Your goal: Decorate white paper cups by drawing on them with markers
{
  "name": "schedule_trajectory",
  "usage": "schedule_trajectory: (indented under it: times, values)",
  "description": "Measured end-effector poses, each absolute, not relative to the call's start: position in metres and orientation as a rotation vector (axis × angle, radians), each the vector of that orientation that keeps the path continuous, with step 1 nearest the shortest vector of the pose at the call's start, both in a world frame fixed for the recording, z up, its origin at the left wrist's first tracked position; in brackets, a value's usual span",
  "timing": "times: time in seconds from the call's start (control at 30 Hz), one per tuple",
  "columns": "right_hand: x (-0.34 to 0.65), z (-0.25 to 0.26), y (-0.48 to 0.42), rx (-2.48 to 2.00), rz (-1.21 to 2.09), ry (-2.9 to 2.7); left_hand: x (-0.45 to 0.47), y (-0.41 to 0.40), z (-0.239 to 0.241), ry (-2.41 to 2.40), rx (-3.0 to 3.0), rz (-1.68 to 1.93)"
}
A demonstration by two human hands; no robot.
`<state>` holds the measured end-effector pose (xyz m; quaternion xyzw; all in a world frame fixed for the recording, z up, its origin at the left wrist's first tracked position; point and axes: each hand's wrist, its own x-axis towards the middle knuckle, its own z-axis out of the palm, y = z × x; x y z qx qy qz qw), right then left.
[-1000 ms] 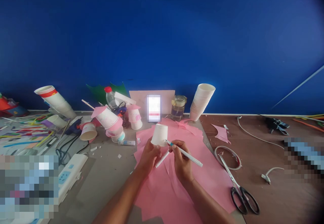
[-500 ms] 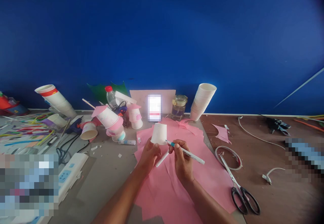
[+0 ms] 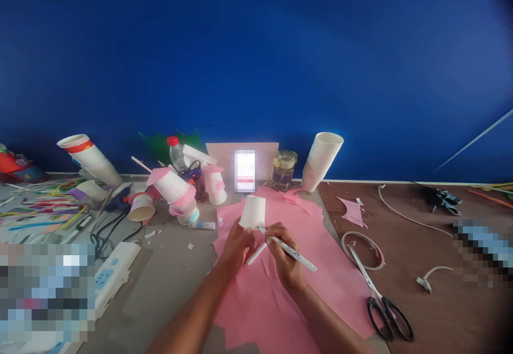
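Note:
A white paper cup (image 3: pixel 253 212), turned upside down and slightly tilted, is held near its rim by my left hand (image 3: pixel 239 243). My right hand (image 3: pixel 285 251) grips a white marker (image 3: pixel 298 258) with dark lettering on its barrel. The marker's tip meets the cup low on its right side, near the rim. A slim white stick-like piece, perhaps a pen cap (image 3: pixel 257 253), shows between my hands; whether a hand holds it I cannot tell. Beneath both hands lies pink paper (image 3: pixel 328 284) with jagged edges.
Scissors (image 3: pixel 379 295) and a tape roll (image 3: pixel 363 250) lie to the right. Behind stand a lit phone (image 3: pixel 245 170), a glass jar (image 3: pixel 284 170) and a leaning stack of cups (image 3: pixel 321 162). Pink-and-white cup models (image 3: pixel 170 191) and a power strip (image 3: pixel 114 274) occupy the left.
My right hand has shifted the marker slightly left and turned it, so its lettering now shows. The tip has slid left along the cup's rim. My left hand keeps its hold.

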<state>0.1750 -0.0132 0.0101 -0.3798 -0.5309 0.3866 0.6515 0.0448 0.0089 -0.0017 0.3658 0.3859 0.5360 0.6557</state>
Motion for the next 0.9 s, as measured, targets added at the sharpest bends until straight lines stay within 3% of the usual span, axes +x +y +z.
schedule_trajectory:
  times: [0.5, 0.9]
  values:
    - [0.1767, 0.0153, -0.0094, -1.033, 0.769, -1.051, 0.0456, 0.0100, 0.0000, 0.880, 0.809, 1.233]
    - [0.1715, 0.0129, -0.0118, -1.035, 0.881, -0.913, 0.0445, 0.0097, -0.0025, 0.867, 0.845, 1.213]
